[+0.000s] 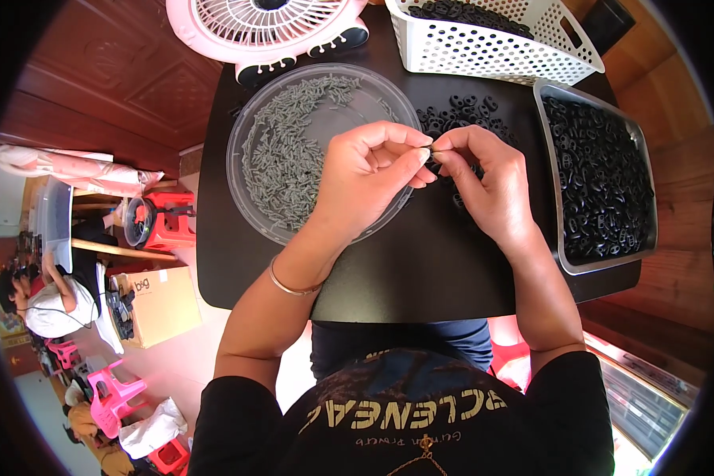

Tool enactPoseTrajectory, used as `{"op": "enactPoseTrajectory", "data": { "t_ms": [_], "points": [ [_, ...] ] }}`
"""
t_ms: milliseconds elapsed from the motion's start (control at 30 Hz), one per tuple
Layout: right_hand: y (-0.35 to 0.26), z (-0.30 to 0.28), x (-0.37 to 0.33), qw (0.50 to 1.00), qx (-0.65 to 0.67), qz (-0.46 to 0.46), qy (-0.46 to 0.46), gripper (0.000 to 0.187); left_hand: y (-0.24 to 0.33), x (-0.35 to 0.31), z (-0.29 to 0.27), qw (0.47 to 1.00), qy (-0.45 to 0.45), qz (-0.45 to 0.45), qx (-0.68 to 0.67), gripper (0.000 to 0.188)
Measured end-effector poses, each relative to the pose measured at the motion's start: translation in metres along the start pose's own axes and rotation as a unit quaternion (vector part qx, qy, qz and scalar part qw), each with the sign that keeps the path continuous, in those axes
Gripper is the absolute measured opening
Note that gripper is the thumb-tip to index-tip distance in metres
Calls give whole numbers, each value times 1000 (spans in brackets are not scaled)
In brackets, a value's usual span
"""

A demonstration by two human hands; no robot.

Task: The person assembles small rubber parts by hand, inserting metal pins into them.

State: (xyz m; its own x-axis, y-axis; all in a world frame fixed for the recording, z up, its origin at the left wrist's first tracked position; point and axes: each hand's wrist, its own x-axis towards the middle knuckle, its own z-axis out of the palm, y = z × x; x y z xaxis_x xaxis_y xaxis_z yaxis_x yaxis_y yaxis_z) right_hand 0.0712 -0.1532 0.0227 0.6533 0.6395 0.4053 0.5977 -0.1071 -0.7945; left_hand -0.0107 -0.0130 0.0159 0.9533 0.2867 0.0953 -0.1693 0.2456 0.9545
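My left hand [369, 170] and my right hand [488, 174] meet in front of me, fingertips almost touching. Between them is a small dark piece [431, 151], pinched by thumb and forefinger on both sides; its exact kind is hidden by the fingertips. Beneath my left hand stands a round clear tub [235, 170] holding many small grey-green spring-like pieces [282, 178]. Past my right hand's fingers, a loose heap of small black plastic parts with holes [468, 115] lies on the dark table [408, 278].
A metal tray [562, 246] full of black parts is at the right. Behind stand a white perforated basket [492, 59] with more black parts and a pink fan [206, 40]. On the far left are a seated person [59, 305], a cardboard box [163, 305] and pink stools [115, 397].
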Motion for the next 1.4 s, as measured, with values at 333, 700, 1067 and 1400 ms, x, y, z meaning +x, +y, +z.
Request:
{"op": "enactPoseTrajectory", "data": {
  "t_ms": [333, 700, 1067, 1400],
  "points": [
    [0, 3, 0, 982, 168, 81, -7, 8, 2, 1, 0, 999, 9, 3, -36, 11],
    [1, 4, 0, 985, 159, 61, 12, 11, 1, 2, -3, 999, 6, 27, -18, 10],
    [-1, -1, 2, 994, 88, 62, 0, 8, -1, 0, -2, 998, -9, 55, 14, 10],
    [0, -1, 3, 994, 100, 34, -2, 7, -1, -1, -1, 997, -3, 70, 21, 11]
  ]
}}
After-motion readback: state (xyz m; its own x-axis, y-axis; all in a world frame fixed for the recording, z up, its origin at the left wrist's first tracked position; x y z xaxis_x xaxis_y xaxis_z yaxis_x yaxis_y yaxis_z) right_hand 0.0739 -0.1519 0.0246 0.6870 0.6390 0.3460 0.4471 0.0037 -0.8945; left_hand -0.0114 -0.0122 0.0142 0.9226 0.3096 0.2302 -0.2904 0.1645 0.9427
